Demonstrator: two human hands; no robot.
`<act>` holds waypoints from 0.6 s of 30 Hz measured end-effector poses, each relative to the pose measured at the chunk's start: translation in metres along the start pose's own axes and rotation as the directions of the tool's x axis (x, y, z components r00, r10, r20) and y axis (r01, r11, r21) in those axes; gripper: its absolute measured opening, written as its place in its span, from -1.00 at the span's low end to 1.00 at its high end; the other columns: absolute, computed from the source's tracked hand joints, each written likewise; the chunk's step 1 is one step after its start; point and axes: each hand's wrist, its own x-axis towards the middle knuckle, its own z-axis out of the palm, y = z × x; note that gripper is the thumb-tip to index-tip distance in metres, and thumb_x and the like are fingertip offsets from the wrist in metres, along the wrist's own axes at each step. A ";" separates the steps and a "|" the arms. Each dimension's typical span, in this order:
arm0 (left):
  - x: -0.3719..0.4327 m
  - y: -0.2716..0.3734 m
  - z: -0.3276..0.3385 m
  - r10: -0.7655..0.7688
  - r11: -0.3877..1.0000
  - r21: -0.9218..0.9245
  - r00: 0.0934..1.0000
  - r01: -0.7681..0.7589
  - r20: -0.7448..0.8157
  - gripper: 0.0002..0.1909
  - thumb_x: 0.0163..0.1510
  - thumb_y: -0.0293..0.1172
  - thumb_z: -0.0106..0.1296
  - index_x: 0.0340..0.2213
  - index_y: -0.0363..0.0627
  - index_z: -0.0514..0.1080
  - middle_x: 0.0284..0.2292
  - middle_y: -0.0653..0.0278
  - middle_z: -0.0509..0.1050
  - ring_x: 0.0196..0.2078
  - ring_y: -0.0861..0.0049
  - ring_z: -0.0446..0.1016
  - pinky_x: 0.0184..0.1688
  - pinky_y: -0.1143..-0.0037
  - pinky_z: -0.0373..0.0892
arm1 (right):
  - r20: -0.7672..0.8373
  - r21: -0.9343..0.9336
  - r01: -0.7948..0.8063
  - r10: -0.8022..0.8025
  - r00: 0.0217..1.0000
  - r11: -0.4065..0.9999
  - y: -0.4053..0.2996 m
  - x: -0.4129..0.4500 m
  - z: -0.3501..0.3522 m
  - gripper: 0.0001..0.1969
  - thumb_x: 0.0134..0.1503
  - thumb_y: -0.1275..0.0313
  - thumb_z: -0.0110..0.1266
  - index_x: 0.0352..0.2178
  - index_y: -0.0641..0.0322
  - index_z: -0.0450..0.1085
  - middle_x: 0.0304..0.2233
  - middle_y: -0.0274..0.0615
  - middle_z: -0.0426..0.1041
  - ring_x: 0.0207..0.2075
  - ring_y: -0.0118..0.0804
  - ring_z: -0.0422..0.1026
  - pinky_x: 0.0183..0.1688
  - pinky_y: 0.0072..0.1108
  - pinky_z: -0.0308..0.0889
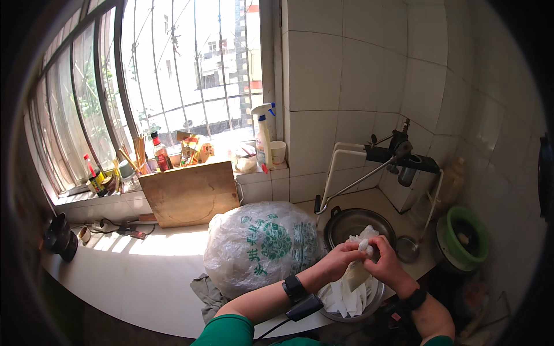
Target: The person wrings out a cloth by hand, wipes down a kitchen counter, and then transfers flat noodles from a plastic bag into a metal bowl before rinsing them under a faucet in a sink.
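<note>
My left hand (345, 258) and my right hand (386, 264) meet over a metal bowl (375, 305), their fingers pinching the gathered neck of a clear plastic bag (356, 277). Something pale sits in the lower part of the bag; I cannot tell what. White flat strips (342, 299) fill the bowl below. Just behind my hands is a dark two-handled pan (339, 228), partly covered by them. To the left of my forearm bulges a large clear plastic sack (233, 255) with green printing, its contents unclear.
A lever-operated press (400, 158) on white legs stands behind the pan. At right is a green basin (481, 248). A wooden cutting board (190, 194) leans against the windowsill, which holds bottles and a spray bottle (262, 142). A grey cloth (207, 298) lies beside the sack.
</note>
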 end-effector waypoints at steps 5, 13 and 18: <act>0.010 -0.001 0.006 0.079 0.980 0.188 0.994 -0.064 -0.071 -0.76 0.02 -0.46 -0.08 -0.23 -0.27 0.36 -0.27 0.30 0.41 -0.23 0.65 0.37 -0.15 0.63 0.27 | -0.048 0.084 -0.004 0.008 0.999 0.996 0.021 0.002 -0.001 -0.63 -0.24 0.55 0.03 -0.29 0.27 0.20 -0.34 -0.16 0.20 -0.32 -0.30 0.28 -0.23 -0.58 0.24; 0.074 -0.004 0.015 0.319 0.934 0.262 0.898 -0.243 -0.303 -0.54 -0.12 -0.60 0.02 -0.14 -0.15 0.19 -0.34 0.19 0.39 -0.30 0.52 0.38 -0.27 0.56 0.32 | -0.123 0.105 0.049 -0.036 0.992 0.993 0.076 0.023 -0.041 -0.62 -0.21 0.51 0.07 -0.27 0.26 0.20 -0.33 -0.16 0.21 -0.28 -0.28 0.28 -0.21 -0.57 0.23; 0.113 -0.016 0.017 0.299 0.909 0.396 0.869 -0.133 -0.395 -0.52 -0.09 -0.60 -0.02 -0.09 -0.23 0.13 -0.29 0.15 0.38 -0.27 0.50 0.39 -0.23 0.56 0.34 | -0.102 0.203 0.059 -0.039 0.994 0.977 0.120 0.024 -0.059 -0.61 -0.20 0.53 0.07 -0.26 0.28 0.18 -0.29 -0.11 0.20 -0.22 -0.17 0.25 -0.15 -0.51 0.19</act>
